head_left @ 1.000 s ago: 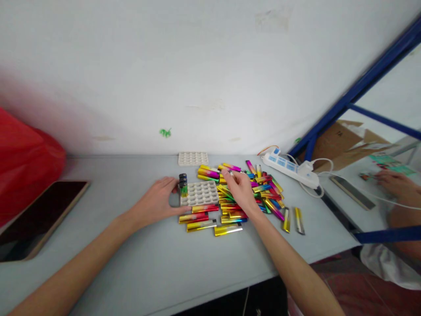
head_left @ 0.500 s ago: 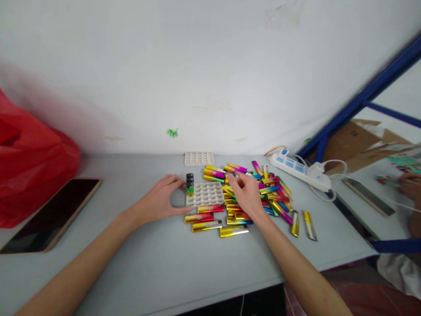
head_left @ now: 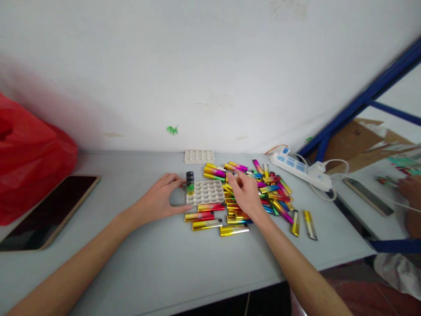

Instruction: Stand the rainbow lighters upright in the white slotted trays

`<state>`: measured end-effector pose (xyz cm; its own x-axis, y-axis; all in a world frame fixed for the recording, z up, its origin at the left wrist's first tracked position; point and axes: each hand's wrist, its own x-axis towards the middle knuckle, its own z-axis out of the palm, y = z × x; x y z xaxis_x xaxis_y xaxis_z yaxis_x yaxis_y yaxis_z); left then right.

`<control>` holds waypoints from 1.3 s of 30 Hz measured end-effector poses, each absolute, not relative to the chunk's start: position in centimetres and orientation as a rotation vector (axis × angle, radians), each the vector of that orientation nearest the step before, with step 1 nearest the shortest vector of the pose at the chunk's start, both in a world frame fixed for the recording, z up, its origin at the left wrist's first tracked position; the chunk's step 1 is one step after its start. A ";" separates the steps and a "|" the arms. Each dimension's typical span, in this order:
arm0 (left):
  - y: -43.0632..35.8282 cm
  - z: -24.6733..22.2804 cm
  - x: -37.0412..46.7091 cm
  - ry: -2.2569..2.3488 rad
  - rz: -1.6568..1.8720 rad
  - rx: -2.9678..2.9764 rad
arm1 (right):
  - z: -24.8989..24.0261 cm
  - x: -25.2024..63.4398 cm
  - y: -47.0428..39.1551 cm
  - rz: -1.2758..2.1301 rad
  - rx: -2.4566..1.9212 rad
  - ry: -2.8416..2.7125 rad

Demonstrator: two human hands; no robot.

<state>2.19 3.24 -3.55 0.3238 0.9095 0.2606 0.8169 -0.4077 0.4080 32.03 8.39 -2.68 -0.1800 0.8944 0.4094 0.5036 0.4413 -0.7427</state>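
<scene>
My left hand (head_left: 159,197) rests at the left end of a pale egg-crate-like tray (head_left: 207,192), thumb and fingers spread apart. Its thumb lies at the tray's near left corner, and its fingertips are by the far left corner. A few lighters (head_left: 190,188) with black tops stand upright in the tray's left column. Over the pile to the right, my right hand (head_left: 246,191) is closed around a lighter (head_left: 235,175), mostly hidden by the fingers. Shiny multicoloured lighters (head_left: 281,210) lie heaped around and under this hand. Several more lighters (head_left: 207,224) lie along the tray's near side.
A second pale tray (head_left: 199,156) lies by the wall. A white power strip (head_left: 299,170) with cables sits at the back right. On the left are a large tablet-like device (head_left: 49,213) and a red bag (head_left: 31,162). Beyond a blue frame (head_left: 371,94), another person's hand (head_left: 409,188) shows.
The camera view has shifted slightly. Both hands stay in nearly the same places, and the lighters and tray look unchanged.
</scene>
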 end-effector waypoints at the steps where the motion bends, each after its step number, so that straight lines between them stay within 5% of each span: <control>1: 3.2 -3.5 2.2 1.580 0.672 2.378 | -2.6 32.0 8.2 0.589 -1.182 -1.852; 16: 3.1 -4.0 2.4 1.527 0.731 2.402 | -1.6 27.7 6.4 0.647 -0.718 -2.120; 27: 3.3 -4.4 2.4 1.532 0.719 2.429 | -2.5 26.9 6.3 0.207 -0.844 -2.505; 39: 2.9 -3.4 2.7 1.543 0.684 2.422 | -0.7 35.5 6.6 0.696 -0.764 -2.625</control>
